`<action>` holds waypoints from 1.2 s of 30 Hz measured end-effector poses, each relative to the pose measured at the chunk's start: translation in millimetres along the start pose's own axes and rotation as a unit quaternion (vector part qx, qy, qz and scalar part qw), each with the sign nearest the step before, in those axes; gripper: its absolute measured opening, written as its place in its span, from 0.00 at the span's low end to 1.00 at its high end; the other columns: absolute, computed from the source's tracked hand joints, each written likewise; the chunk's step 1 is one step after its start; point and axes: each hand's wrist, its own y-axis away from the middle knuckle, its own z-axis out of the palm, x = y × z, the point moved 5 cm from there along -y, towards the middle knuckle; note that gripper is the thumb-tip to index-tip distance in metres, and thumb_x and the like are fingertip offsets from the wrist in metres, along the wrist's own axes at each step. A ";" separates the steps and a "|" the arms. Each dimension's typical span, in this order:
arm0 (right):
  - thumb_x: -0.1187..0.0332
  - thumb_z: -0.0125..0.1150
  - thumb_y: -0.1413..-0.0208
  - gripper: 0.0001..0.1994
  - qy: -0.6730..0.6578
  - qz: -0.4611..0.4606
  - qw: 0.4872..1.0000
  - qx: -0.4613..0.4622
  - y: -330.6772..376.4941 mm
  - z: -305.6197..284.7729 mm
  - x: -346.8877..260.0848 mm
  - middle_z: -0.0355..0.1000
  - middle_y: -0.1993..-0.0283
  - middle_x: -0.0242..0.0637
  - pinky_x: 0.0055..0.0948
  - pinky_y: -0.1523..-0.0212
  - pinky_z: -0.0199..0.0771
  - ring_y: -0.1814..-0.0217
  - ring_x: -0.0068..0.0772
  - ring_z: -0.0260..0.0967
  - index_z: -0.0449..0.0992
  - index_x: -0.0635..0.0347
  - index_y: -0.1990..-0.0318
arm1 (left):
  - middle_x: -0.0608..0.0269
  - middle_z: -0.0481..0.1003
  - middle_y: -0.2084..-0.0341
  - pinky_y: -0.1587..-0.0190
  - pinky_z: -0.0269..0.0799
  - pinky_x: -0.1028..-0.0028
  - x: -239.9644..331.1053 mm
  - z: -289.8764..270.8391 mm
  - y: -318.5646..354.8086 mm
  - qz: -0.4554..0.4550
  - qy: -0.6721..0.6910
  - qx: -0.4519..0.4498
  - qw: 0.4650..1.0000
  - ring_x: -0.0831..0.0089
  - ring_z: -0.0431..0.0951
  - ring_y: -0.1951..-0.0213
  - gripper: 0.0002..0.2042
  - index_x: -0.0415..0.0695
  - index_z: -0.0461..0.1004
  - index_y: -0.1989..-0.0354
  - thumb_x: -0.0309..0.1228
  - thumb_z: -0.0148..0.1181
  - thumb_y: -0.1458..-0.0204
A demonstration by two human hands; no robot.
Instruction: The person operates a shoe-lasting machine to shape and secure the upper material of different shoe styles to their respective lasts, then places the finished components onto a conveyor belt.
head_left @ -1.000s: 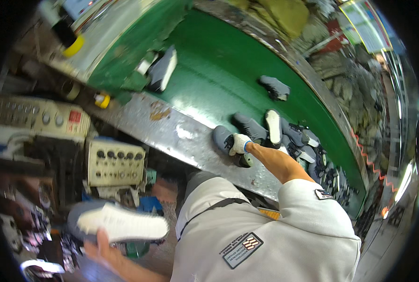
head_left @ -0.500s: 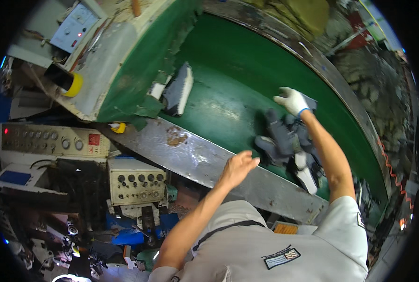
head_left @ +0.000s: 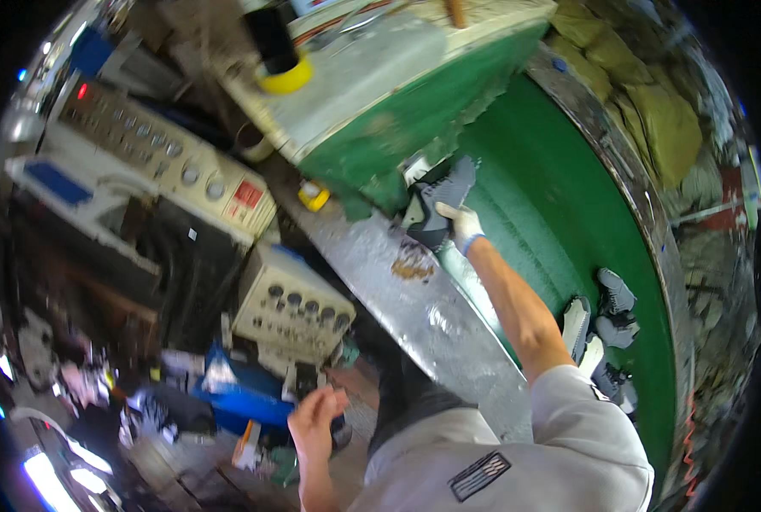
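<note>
My right hand (head_left: 462, 225), in a white glove, grips a grey shoe (head_left: 450, 189) at the far left end of the green trough (head_left: 525, 171). A dark grey part with a pale patch shows just below the shoe; whether it belongs to the same shoe I cannot tell. My bare left hand (head_left: 314, 418) hangs low beside the control boxes, fingers loosely bent and apart, with nothing visible in it. Further right in the trough lies a loose group of grey shoes (head_left: 617, 331), some with white soles.
A metal ledge (head_left: 431, 316) borders the trough on my side. A yellow tape measure (head_left: 314, 195) rests near its left end. Control boxes with knobs (head_left: 295, 299) stand to the left. A black-and-yellow object (head_left: 286, 77) sits on the bench top. Olive sacks (head_left: 653, 128) lie beyond the trough.
My view has swung toward the left. The right hand has gone from beside the shoe pile to the left end of the trough. My left hand has dropped away from the ledge.
</note>
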 end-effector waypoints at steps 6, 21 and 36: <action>0.53 0.67 0.44 0.37 -0.279 0.171 0.858 -0.395 239.5 139.7 77.4 0.69 0.36 0.47 0.50 0.32 0.66 0.35 0.50 0.68 0.62 0.62 0.31 | 0.55 0.81 0.57 0.55 0.75 0.75 61.6 -72.5 -35.0 0.138 0.068 0.036 0.987 0.73 0.80 0.57 0.18 0.31 0.73 0.45 0.33 0.61 0.37; 0.62 0.58 0.33 0.30 0.110 0.136 0.882 -0.437 399.5 406.8 224.1 0.72 0.40 0.41 0.28 0.42 0.74 0.43 0.28 0.72 0.60 0.70 0.30 | 0.56 0.81 0.60 0.62 0.82 0.74 -20.5 -309.9 -13.9 0.109 0.338 0.285 0.890 0.72 0.83 0.66 0.16 0.32 0.78 0.50 0.18 0.65 0.48; 0.65 0.61 0.34 0.18 0.045 0.132 0.906 -0.399 374.9 479.1 293.4 0.77 0.50 0.39 0.28 0.48 0.75 0.52 0.28 0.74 0.75 0.69 0.43 | 0.61 0.81 0.65 0.57 0.78 0.70 -65.9 -311.2 -78.3 0.053 0.543 0.140 0.827 0.74 0.81 0.64 0.28 0.36 0.79 0.54 0.51 0.43 0.30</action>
